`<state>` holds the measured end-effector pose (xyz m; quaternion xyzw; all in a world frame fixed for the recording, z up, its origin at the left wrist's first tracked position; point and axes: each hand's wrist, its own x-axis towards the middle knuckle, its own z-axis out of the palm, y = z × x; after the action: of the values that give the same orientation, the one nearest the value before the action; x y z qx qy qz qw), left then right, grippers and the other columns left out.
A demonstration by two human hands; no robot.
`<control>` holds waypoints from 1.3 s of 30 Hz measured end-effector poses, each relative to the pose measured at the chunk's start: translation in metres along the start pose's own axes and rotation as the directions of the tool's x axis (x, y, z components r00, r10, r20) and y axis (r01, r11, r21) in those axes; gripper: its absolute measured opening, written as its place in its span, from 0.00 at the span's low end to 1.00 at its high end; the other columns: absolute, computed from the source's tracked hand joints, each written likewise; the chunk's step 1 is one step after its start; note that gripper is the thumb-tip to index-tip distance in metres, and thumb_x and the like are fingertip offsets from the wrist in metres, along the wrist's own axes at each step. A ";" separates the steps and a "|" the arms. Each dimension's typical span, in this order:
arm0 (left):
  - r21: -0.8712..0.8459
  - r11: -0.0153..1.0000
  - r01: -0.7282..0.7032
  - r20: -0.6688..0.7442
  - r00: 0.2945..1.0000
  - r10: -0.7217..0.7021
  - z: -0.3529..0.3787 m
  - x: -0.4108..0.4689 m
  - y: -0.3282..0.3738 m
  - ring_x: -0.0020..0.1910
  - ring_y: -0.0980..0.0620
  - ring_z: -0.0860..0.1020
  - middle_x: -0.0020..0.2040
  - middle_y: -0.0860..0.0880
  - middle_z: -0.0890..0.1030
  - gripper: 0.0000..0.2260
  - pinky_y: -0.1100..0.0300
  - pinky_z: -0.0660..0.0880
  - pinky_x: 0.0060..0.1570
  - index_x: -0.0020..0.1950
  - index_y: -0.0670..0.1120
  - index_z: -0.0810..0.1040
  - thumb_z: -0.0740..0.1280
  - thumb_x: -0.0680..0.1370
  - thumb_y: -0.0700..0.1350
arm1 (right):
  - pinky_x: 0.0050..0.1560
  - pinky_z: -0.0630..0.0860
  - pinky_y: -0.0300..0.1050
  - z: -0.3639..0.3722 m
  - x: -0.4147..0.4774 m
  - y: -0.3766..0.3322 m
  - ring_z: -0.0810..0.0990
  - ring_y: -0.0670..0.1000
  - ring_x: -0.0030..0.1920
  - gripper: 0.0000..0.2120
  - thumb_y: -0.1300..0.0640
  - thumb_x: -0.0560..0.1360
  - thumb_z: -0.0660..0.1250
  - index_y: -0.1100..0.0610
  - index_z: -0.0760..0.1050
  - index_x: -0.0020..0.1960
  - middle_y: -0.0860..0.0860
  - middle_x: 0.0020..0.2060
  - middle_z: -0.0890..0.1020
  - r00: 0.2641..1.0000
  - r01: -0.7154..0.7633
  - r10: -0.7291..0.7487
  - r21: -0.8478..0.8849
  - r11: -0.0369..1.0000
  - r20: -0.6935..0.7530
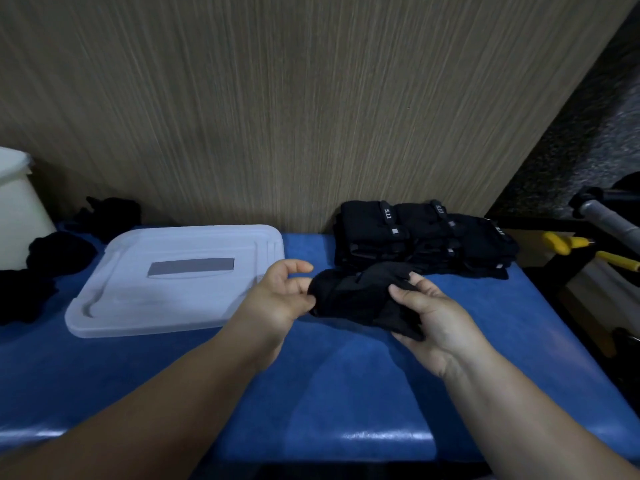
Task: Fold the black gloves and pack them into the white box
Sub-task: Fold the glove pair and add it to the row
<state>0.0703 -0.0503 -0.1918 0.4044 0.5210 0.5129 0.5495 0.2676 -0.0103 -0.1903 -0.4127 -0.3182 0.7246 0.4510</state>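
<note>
Two bare hands are being seen, and one soft black glove (360,296) is being held between them. One neat pile of folded black gloves (422,237) is being shown at the back of the blue padded desk (346,375), against the brown striped wall (277,98). How many gloves are in the pile cannot be told. Three loose heaps of black gloves (59,252) are being seen at the far left of the desk. One flat white plastic lid (138,306) with a grey patch in its middle is being rested on the desk, between the loose heaps and the hands. One tall white box (17,216) is being shown only in part at the left edge. Two yellow tool handles (561,242) are being seen off the desk, at the right.

Both arms are being stretched forward, a little above the desk. The left hand (282,294) is being turned palm to the right. Its grip is being closed on the left end of the glove, which is being pinched between thumb and curled fingers. The right hand (429,310) is being held palm up under the right end. Its grip is being closed there too, with the thumb being pressed on top of the cloth.

The glove is being held just in front of the folded pile, to the right of the lid and well apart from the white box. It is being seen as a crumpled, bunched bundle.
</note>
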 end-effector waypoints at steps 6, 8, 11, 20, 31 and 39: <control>-0.076 0.982 0.175 0.045 0.984 -0.172 0.003 0.000 -0.002 0.50 0.42 0.79 0.54 0.40 0.80 0.14 0.48 0.73 0.57 0.61 0.44 0.72 0.66 0.77 0.44 | 0.40 0.81 0.51 0.001 -0.002 0.003 0.83 0.55 0.43 0.14 0.67 0.76 0.61 0.57 0.75 0.58 0.58 0.49 0.82 0.991 -0.017 0.030 -0.093 0.996 0.132; -0.029 0.977 0.212 0.073 0.975 -0.210 0.003 0.000 -0.005 0.50 0.42 0.81 0.53 0.41 0.81 0.20 0.47 0.78 0.50 0.60 0.43 0.74 0.71 0.73 0.52 | 0.39 0.80 0.48 0.003 -0.004 0.005 0.83 0.53 0.42 0.14 0.66 0.74 0.63 0.55 0.75 0.57 0.56 0.48 0.83 0.985 -0.014 0.034 -0.120 0.993 0.168; 0.025 0.973 0.231 0.042 0.972 -0.232 0.005 -0.003 -0.006 0.44 0.50 0.80 0.50 0.48 0.80 0.16 0.56 0.75 0.35 0.62 0.47 0.74 0.68 0.76 0.50 | 0.38 0.76 0.45 0.006 -0.006 0.005 0.82 0.51 0.39 0.17 0.62 0.69 0.66 0.52 0.75 0.57 0.54 0.45 0.83 0.979 0.011 0.023 -0.162 0.987 0.204; 0.057 0.969 0.240 0.237 0.940 -0.247 0.006 -0.007 -0.008 0.50 0.46 0.82 0.51 0.42 0.83 0.11 0.55 0.78 0.49 0.59 0.41 0.78 0.65 0.78 0.41 | 0.27 0.73 0.38 0.007 -0.006 0.006 0.76 0.48 0.29 0.17 0.64 0.70 0.69 0.53 0.75 0.57 0.54 0.33 0.75 0.990 0.067 -0.039 -0.209 0.976 0.135; -0.003 1.000 0.002 -0.018 1.000 -0.002 0.008 -0.004 -0.008 0.40 0.47 0.74 0.38 0.44 0.77 0.03 0.53 0.72 0.43 0.44 0.42 0.75 0.68 0.76 0.37 | 0.43 0.81 0.41 -0.003 -0.002 0.004 0.81 0.50 0.43 0.29 0.49 0.60 0.77 0.58 0.75 0.57 0.53 0.46 0.81 0.956 -0.293 0.290 0.136 0.947 0.041; 0.187 0.982 -0.033 0.078 0.997 0.018 0.015 -0.011 -0.013 0.30 0.59 0.72 0.33 0.52 0.75 0.08 0.67 0.70 0.31 0.42 0.45 0.71 0.69 0.75 0.36 | 0.54 0.78 0.49 0.009 -0.014 0.012 0.82 0.58 0.56 0.20 0.58 0.70 0.68 0.62 0.77 0.61 0.60 0.54 0.83 0.974 -0.205 0.208 -0.043 0.978 0.088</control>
<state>0.0879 -0.0620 -0.2005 0.4804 0.5407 0.4526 0.5216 0.2579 -0.0289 -0.1920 -0.4174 -0.3059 0.7803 0.3512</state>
